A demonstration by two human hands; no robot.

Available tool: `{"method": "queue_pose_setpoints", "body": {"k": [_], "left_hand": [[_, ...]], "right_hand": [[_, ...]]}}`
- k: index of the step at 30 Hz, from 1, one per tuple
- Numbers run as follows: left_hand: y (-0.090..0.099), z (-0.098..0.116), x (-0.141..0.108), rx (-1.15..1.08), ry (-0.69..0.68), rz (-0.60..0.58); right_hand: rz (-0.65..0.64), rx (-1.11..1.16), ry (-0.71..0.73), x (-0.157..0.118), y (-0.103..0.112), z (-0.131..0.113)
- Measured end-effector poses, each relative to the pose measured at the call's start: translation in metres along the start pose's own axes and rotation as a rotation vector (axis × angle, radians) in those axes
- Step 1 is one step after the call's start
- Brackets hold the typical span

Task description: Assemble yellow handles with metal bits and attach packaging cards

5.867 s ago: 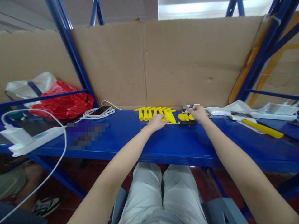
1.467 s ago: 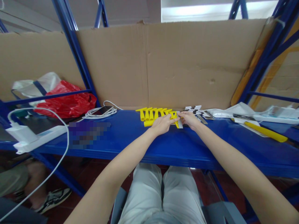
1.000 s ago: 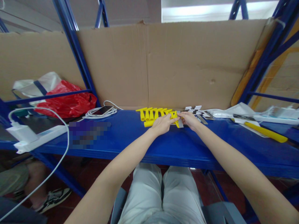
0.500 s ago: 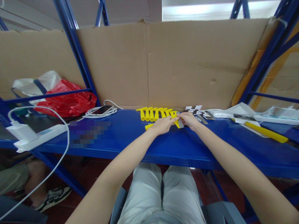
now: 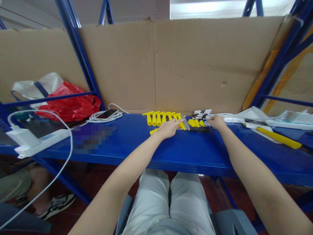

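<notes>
My left hand (image 5: 168, 129) holds a yellow T-shaped scraper handle against the table, with a flat metal blade (image 5: 186, 122) lying across its head. Reaching to the right, my right hand (image 5: 217, 122) has its fingers pinched at a small pile of silvery bits (image 5: 207, 123), too small to name. What it holds, if anything, is hidden. Between the hands lie small yellow pieces (image 5: 194, 123) and a black-handled tool (image 5: 200, 129), perhaps a screwdriver. Several yellow T-shaped handles (image 5: 158, 119) stand in a row behind my left hand, and another yellow piece (image 5: 153, 131) pokes out beside my wrist.
Black-and-white pieces (image 5: 202, 114) lie by the cardboard wall (image 5: 195, 65). A long yellow-handled tool (image 5: 278, 137) rests on the blue table (image 5: 137, 147) at right. Coiled white cable (image 5: 105, 119), a power strip (image 5: 46, 142) and a red bag (image 5: 70, 104) are at left.
My right hand has left the blade and moved right to the silvery bits, uncovering the yellow pieces and black-handled tool. My left hand stays on the scraper handle.
</notes>
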State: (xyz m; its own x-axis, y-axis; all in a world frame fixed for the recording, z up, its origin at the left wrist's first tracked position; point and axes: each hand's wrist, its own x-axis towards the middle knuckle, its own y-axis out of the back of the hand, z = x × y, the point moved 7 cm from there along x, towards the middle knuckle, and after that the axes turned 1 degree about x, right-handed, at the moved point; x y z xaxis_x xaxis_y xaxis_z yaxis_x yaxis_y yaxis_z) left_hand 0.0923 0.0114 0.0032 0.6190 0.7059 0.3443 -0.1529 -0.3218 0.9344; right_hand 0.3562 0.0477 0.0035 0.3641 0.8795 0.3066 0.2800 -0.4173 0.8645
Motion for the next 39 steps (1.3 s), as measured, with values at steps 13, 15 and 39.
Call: {"method": "queue_pose_setpoints", "body": {"k": [13,15,39], "left_hand": [[-0.002,0.001,0.001,-0.058,0.003,0.005],[-0.004,0.003,0.002,-0.064,-0.014,0.016],[-0.008,0.005,0.003,-0.075,-0.038,0.025]], "right_hand": [[-0.119,-0.020,0.038,0.012,-0.027,0.009],[-0.139,-0.025,0.043,0.014,-0.029,0.011],[-0.185,-0.244,0.085,0.010,-0.027,0.007]]}}
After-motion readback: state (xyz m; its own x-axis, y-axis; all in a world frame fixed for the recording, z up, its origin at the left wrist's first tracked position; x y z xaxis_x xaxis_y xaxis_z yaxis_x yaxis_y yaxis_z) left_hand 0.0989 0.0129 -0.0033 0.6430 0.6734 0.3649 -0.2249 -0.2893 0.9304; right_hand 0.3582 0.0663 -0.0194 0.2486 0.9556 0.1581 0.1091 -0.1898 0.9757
